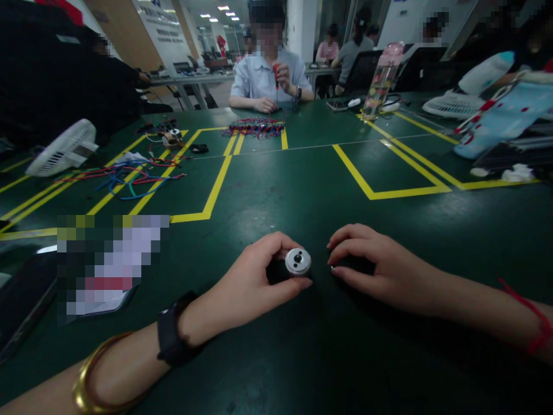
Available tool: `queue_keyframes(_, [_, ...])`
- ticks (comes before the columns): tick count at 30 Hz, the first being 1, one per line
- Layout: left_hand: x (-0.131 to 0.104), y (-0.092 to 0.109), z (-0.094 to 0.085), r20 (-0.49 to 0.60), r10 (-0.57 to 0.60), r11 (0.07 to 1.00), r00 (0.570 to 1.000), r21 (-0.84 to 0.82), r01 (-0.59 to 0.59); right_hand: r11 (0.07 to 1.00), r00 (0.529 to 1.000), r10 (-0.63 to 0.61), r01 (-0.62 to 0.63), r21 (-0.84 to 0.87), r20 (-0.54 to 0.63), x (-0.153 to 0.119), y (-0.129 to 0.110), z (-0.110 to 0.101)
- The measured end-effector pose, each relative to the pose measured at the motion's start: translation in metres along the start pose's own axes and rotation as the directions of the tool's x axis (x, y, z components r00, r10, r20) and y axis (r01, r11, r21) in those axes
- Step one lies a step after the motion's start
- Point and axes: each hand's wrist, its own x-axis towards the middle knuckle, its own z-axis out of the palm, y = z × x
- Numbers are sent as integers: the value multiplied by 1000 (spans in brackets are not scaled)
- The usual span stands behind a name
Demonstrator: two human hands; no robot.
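A round silver metal part point(298, 261) with a dark centre hole and two smaller holes on its top face stands on the green table. My left hand point(263, 271) is wrapped round it, the thumb on the near side and the fingers on the far side. To the right of the part, a short gap away, my right hand point(371, 259) rests low over the table with its fingers curled. A tiny bright thing point(332, 267) shows at its thumb and fingertips, too small to name.
Coloured wires point(138, 176) and a white fan point(64, 148) lie at left, near a plastic pouch point(116, 271). Across the green table point(268, 196) a person point(272, 80) holds a red tool behind a wire bundle point(257, 127). A bottle point(382, 83) stands back right.
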Motion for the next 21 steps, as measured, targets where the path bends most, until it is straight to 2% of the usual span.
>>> queue_keyframes(3, [0, -1, 0, -1, 0, 1000, 1000, 2, 1, 1000, 1000, -9, 10, -29, 21, -5, 5, 5])
queue_keyframes(6, [-1, -2, 0, 6, -4, 1000, 1000, 8, 4, 999, 1000, 23, -23, 35, -1, -5, 6, 4])
queue_keyframes(9, [-1, -2, -2, 15, -3, 1000, 1000, 17, 3, 975, 985, 151, -135, 178, -82, -6, 10, 1])
queue_keyframes(11, [-1, -1, -2, 25, -3, 1000, 1000, 19, 2, 941, 965, 242, -208, 266, -102, -6, 12, -1])
queue_keyframes(13, [-1, 0, -3, 25, -6, 1000, 1000, 16, 6, 921, 954, 280, -236, 311, -105, -7, 13, -2])
queue_keyframes(21, [-2, 0, -2, 31, -22, 1000, 999, 9, 22, 955, 973, 207, -177, 238, -105, -7, 10, -1])
